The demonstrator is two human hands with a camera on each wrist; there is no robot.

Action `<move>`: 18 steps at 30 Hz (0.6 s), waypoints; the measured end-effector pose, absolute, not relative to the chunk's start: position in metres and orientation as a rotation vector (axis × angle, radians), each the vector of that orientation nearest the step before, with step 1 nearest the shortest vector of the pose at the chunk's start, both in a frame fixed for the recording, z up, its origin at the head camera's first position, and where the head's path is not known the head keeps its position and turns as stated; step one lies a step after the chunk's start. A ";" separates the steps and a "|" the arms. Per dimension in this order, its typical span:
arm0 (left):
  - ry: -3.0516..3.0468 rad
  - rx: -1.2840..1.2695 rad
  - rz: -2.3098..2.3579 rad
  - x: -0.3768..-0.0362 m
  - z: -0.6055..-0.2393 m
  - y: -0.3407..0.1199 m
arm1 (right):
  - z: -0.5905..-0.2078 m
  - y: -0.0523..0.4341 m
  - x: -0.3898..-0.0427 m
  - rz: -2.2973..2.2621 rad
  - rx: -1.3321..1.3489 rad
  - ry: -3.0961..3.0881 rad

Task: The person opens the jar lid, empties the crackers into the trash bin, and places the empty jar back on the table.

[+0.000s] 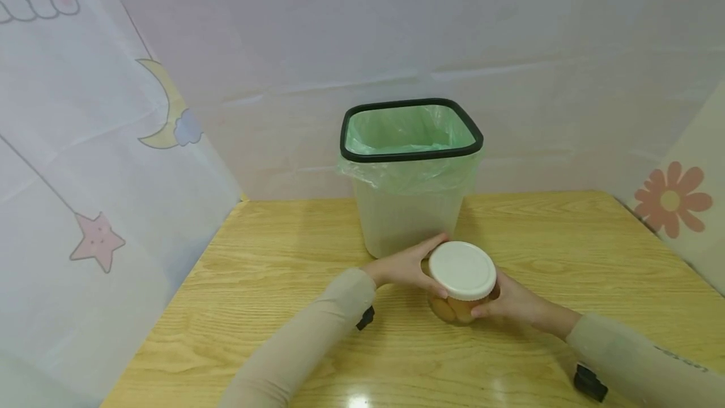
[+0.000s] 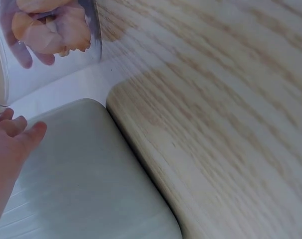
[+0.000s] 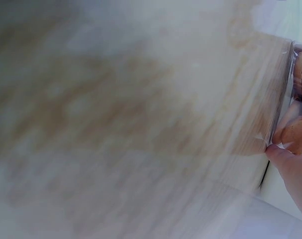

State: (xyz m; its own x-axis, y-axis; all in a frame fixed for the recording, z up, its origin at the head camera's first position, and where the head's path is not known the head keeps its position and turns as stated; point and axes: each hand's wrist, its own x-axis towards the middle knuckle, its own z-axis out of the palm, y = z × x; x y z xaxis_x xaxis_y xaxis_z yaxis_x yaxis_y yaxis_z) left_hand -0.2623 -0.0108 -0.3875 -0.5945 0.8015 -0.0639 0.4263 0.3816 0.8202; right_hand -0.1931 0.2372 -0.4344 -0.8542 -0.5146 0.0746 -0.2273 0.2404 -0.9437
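A clear round jar (image 1: 447,313) with a white lid (image 1: 462,269) is between the two hands in the head view. Light-brown rounded pieces (image 2: 54,30) show through its wall; some have jagged edges, and their kind is unclear. My left hand (image 1: 403,269) holds the jar's left side, thumb in front and a finger reaching behind. On the other side, my right hand (image 1: 518,302) grips the jar, its thumb against the wall low in front; most of its other fingers are hidden. Whether the jar's base touches the table cannot be told.
Right behind the jar stands a pale waste bin (image 1: 410,213) with a black rim and a green bag liner (image 1: 391,172). The wooden table (image 1: 272,307) reaches back to a printed cloth (image 1: 294,137). More cloth hangs at the left and right.
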 end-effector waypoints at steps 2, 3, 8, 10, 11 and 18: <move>2.186 1.058 1.096 -0.263 -0.387 -0.011 | -0.434 0.237 -0.193 -1.653 -0.696 2.258; 2.182 1.060 1.094 -0.264 -0.388 -0.011 | -0.434 0.238 -0.193 -1.652 -0.695 2.256; 2.174 1.058 1.096 -0.264 -0.388 -0.011 | -0.435 0.238 -0.193 -1.644 -0.687 2.261; 2.173 1.052 1.107 -0.264 -0.389 -0.011 | -0.435 0.238 -0.193 -1.643 -0.685 2.265; 2.175 1.049 1.111 -0.264 -0.389 -0.011 | -0.435 0.238 -0.193 -1.643 -0.685 2.267; 2.192 1.027 1.136 -0.262 -0.390 -0.011 | -0.434 0.238 -0.192 -1.639 -0.679 2.268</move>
